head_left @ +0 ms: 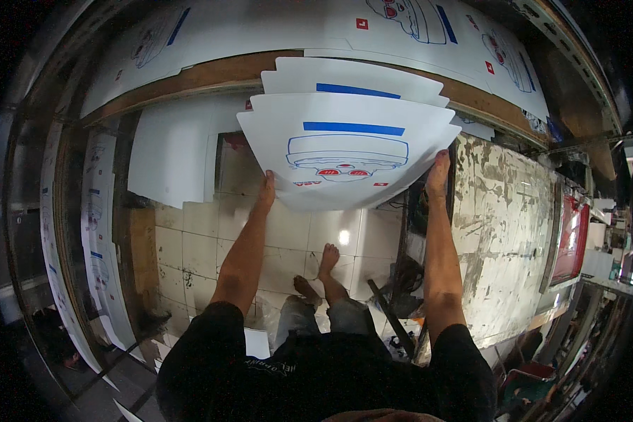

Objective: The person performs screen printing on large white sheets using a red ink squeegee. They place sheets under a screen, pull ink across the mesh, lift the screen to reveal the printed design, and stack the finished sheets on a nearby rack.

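Note:
A small stack of white printed sheets (348, 151) is held up in front of me, its layers slightly fanned at the far edge. The top one bears a blue bar and a blue line drawing with red patches. My left hand (266, 188) grips the stack's left side, and my right hand (437, 173) grips its right side; most of the fingers are hidden behind the sheets. Beyond the stack, similar printed sheets (253, 32) lie on a rack shelf with a brown wooden edge (183, 83).
Plain white sheets (172, 151) lie lower at the left. More printed sheets (95, 232) rest on racks along the left side. To the right stands a worn, paint-flaked table (496, 232) with a red framed screen (571, 235). A dark bar (392, 316) leans near my right leg above the tiled floor (295, 243).

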Demonstrator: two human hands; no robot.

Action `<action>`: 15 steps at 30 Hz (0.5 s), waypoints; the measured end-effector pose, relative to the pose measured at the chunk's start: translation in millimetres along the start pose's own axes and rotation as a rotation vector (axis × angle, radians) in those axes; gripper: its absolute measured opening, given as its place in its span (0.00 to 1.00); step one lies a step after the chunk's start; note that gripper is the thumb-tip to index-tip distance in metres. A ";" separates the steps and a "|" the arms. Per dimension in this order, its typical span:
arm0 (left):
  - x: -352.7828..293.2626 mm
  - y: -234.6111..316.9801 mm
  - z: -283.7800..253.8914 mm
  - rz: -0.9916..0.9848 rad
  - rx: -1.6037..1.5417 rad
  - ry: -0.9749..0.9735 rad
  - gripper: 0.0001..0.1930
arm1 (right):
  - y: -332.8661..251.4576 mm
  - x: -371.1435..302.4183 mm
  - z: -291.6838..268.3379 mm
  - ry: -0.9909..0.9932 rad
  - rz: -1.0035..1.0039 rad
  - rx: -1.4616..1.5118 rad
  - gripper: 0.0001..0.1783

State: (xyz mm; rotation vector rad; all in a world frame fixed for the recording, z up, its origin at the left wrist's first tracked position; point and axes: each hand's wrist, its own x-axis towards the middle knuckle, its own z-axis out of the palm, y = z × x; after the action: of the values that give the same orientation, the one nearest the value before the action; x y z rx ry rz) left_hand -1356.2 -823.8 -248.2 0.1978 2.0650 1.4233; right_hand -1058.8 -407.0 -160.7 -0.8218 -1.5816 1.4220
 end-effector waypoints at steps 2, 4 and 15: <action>8.8 7.8 0.8 0.120 -0.030 -0.060 0.44 | -6.2 1.5 5.9 -0.023 0.022 -0.075 0.36; 17.0 14.9 3.4 0.162 -0.046 -0.082 0.44 | -12.3 3.2 8.1 -0.047 0.048 -0.149 0.37; 73.8 -9.3 3.1 -0.128 -0.057 0.069 0.42 | -67.0 5.0 33.4 -0.118 0.131 -0.511 0.39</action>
State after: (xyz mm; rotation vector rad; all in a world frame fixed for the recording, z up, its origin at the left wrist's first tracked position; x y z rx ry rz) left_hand -1411.4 -792.1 -286.6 -0.0067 2.0500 1.4269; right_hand -1086.9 -427.0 -94.0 -1.1701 -2.0559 1.1814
